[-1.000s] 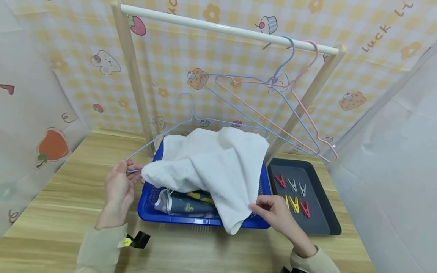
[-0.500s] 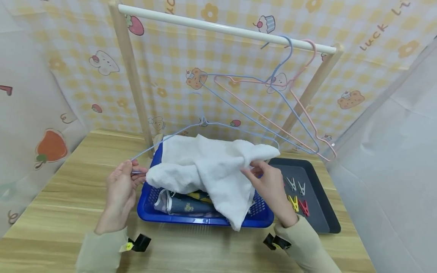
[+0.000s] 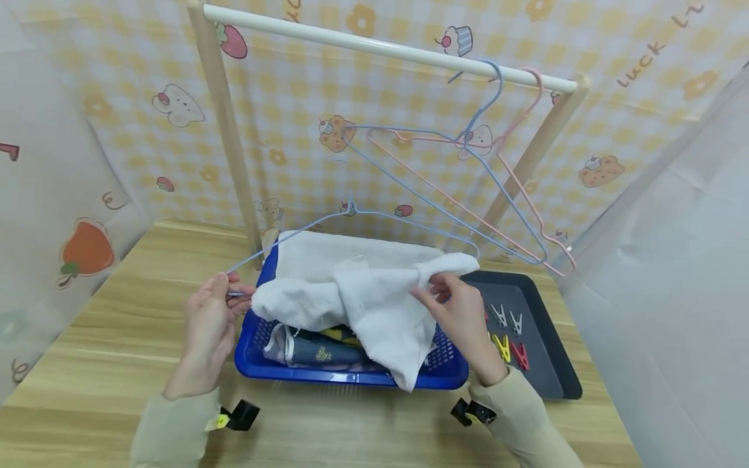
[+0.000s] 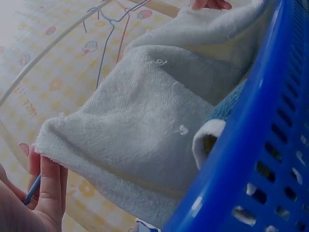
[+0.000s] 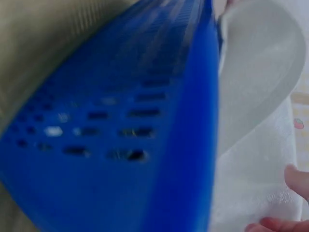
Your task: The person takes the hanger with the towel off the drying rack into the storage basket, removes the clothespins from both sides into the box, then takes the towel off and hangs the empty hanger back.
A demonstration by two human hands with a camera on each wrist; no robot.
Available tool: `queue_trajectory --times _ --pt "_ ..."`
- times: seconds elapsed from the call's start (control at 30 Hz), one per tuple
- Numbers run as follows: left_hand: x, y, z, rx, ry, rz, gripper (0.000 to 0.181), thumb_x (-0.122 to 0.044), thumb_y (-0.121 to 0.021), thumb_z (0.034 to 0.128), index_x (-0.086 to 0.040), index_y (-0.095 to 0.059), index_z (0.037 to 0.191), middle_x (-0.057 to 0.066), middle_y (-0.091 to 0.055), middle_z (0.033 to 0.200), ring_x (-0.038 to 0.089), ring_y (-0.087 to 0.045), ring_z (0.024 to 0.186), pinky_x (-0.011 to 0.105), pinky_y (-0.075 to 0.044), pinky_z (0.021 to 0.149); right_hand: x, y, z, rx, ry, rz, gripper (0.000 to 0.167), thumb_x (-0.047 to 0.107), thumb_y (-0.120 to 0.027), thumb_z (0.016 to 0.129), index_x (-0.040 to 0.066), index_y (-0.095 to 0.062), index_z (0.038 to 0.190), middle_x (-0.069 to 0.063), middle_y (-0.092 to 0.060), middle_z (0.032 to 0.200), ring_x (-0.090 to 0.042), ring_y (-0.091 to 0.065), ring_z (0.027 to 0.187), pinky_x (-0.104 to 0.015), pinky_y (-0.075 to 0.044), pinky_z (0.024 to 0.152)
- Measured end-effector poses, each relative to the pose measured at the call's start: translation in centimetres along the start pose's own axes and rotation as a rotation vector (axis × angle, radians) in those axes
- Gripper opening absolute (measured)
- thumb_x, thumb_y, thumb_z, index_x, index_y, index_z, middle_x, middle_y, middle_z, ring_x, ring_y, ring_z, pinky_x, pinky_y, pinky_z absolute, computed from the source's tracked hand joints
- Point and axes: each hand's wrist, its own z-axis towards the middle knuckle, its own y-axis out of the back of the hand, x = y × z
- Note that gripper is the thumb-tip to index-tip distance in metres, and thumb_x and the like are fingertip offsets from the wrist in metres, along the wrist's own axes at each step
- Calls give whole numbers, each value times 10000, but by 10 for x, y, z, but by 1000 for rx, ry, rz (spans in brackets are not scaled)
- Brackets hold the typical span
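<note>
A white towel (image 3: 380, 292) lies bunched over the blue basket (image 3: 351, 376), its near corner hanging toward the front rim. Above it stands a thin blue hanger (image 3: 310, 225), hook up, its lower bar partly hidden by the towel. My left hand (image 3: 212, 318) grips the hanger's left end; in the left wrist view the towel's edge (image 4: 120, 121) touches those fingers. My right hand (image 3: 465, 318) holds the towel's right part between thumb and fingers, just below the hanger's right end. In the right wrist view that thumb (image 5: 298, 181) lies against white cloth.
Folded dark patterned cloth (image 3: 328, 351) sits in the basket under the towel. A grey tray (image 3: 550, 351) with several clothespins stands at right. Behind, a rack with a white bar (image 3: 363, 44) carries a blue hanger (image 3: 506, 185) and a pink hanger (image 3: 538, 221).
My right hand has moved up and back from the towel's near right corner, lifting its right part toward the hanger. The hanger has shifted slightly right. My left hand kept its grip.
</note>
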Motion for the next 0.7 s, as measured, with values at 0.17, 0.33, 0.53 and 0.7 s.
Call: queue_trajectory --times 0.17,0.33,0.53,0.7 --pt "-1 -3 -2 -46 17 30 284 -170 -360 1018 -44 -530 828 25 -623 602 95 -605 526 166 -529 510 1 -8 4 13 25 -33 243 132 -725 826 95 -576 637 -18 -614 584 -105 -565 510 -242 -471 450" --pt "-3 -2 2 -130 54 -56 264 -152 -338 1025 -27 -494 852 35 -610 594 104 -592 498 162 -512 471 -1 -6 -3 47 81 9 310 59 -701 826 118 -512 588 69 -463 493 -25 -410 440 -184 -346 392" --pt "-4 0 5 -173 48 -147 261 -141 -339 1023 -14 -491 854 56 -602 581 122 -598 484 176 -508 442 -4 4 -24 162 88 63 388 49 -708 811 158 -426 568 140 -296 497 30 -284 432 -163 -258 379" --pt "-4 1 7 -181 41 -109 253 -151 -350 1021 -17 -498 865 49 -601 582 119 -589 482 172 -499 439 -4 14 -34 290 15 74 354 76 -720 808 155 -468 572 146 -323 496 23 -308 424 -160 -275 380"
